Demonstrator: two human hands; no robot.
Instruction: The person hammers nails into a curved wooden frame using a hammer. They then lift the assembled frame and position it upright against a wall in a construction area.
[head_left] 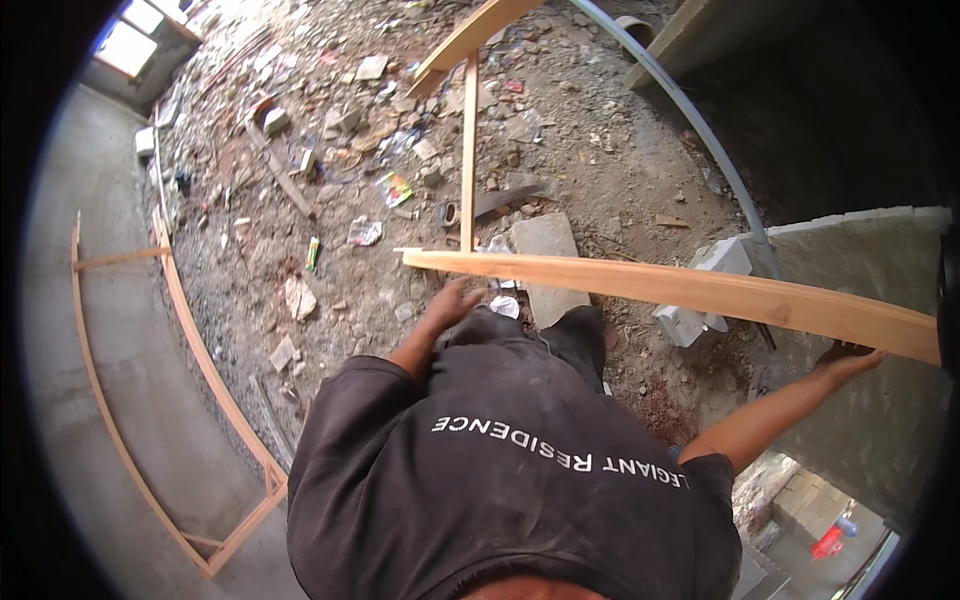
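A long pale wooden board (650, 285) lies across in front of my body. A thin batten (469, 150) runs from near its left end to a second board (470, 40) at the far side, so the three look like parts of one frame. My right hand (848, 364) grips the long board's lower edge towards its right end, fingers partly hidden beneath it. Just below the board's left end is my left hand (458, 304), its fingers apart and seemingly holding nothing. Beyond the board, a handsaw (505, 200) rests on the ground.
Rubble and litter cover the ground (340, 190). A flat slab (548, 240) and white blocks (690, 320) sit by the board. Another wooden frame (185, 350) leans on the left wall (110, 300). A grey pole (700, 120) and a low wall (850, 260) are at right.
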